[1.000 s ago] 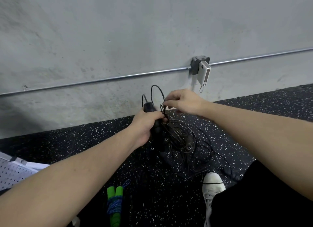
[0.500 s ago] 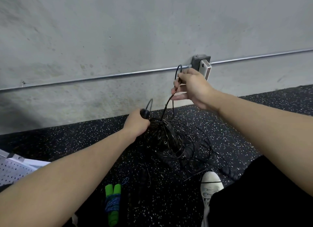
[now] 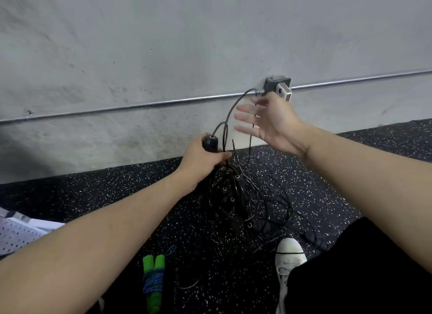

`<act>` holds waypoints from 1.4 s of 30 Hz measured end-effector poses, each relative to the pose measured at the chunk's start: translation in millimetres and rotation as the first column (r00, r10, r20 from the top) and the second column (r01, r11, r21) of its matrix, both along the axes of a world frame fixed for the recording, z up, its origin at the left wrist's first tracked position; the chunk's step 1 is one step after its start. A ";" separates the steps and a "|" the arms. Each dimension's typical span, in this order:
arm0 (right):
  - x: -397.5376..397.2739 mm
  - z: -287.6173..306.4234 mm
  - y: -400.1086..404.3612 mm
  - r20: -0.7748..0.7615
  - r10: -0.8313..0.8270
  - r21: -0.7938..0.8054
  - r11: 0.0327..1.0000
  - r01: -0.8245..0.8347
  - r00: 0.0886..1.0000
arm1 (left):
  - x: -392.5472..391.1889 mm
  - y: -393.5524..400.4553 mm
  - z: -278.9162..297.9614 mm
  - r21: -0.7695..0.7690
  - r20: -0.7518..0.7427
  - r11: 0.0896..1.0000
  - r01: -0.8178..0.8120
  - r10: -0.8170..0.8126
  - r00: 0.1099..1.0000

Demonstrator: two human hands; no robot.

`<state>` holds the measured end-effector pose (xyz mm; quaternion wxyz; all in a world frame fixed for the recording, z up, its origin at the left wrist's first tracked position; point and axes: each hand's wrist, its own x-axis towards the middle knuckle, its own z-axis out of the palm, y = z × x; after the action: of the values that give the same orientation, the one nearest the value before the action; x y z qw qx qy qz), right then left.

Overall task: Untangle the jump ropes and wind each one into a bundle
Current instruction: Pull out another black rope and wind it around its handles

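My left hand [image 3: 203, 160] grips a black jump rope handle [image 3: 210, 143] upright, with a tangle of thin black ropes [image 3: 243, 203] hanging from it down to the speckled floor. A loop of black cord [image 3: 231, 112] arcs up from the handle toward my right hand [image 3: 266, 123]. That hand is raised with fingers spread; the cord runs by the fingers and I cannot tell if it touches them. A green-handled rope wound with blue cord [image 3: 153, 281] lies bundled on the floor near me.
A concrete wall with a metal conduit [image 3: 140, 105] and a junction box [image 3: 277, 85] rises just behind the ropes. My white shoe [image 3: 288, 255] and black trouser leg sit at lower right. A white perforated panel [image 3: 16, 231] lies at the left edge.
My right hand rose from the tangle, pulling a loop of cord up toward the junction box, then opened its fingers. My left hand kept hold of the handle and shifted slightly.
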<state>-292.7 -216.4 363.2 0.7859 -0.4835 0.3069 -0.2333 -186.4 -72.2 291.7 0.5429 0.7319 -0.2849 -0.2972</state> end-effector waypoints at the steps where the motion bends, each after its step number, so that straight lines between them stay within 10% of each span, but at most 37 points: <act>1: -4.5 -5.7 -0.1 -0.138 0.072 -0.096 0.992 -0.086 0.988 | -0.3 -0.5 2.4 -0.031 -0.026 0.999 -0.025 0.024 0.999; 4: -14.9 -24.5 6.5 -0.640 0.242 -0.487 0.607 -0.628 0.730 | -5.2 -4.9 12.9 -0.105 -0.089 0.988 -0.118 0.109 0.990; 7: -9.7 -30.6 10.3 -0.722 0.120 -0.634 0.278 -0.721 0.681 | -5.9 -7.0 18.9 -0.139 -0.233 0.974 -0.178 0.143 0.962; 15: -6.1 -31.0 6.9 -0.644 0.082 -0.707 0.317 -0.632 0.761 | -6.0 -5.9 27.9 -0.234 -0.299 0.939 -0.253 0.178 0.938; 21: -6.6 -27.1 0.1 -0.627 0.044 -0.725 0.333 -0.603 0.778 | -9.8 5.0 1.2 0.070 -0.062 0.997 -0.018 0.023 0.998; 32: -8.7 -4.7 -11.0 -0.164 -0.005 -0.529 0.845 -0.083 0.987 | 28.9 4.2 -17.7 0.207 -0.318 0.959 -0.192 0.251 0.914; 42: -3.8 18.2 1.4 0.110 -0.011 -0.201 0.979 0.034 0.994 | 21.6 10.9 -31.0 0.237 0.150 0.968 -0.083 0.048 0.987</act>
<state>-296.5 -215.1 381.4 0.7454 -0.5441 0.2438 -0.2982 -164.8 -61.3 260.7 0.4371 0.8213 -0.2604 -0.2582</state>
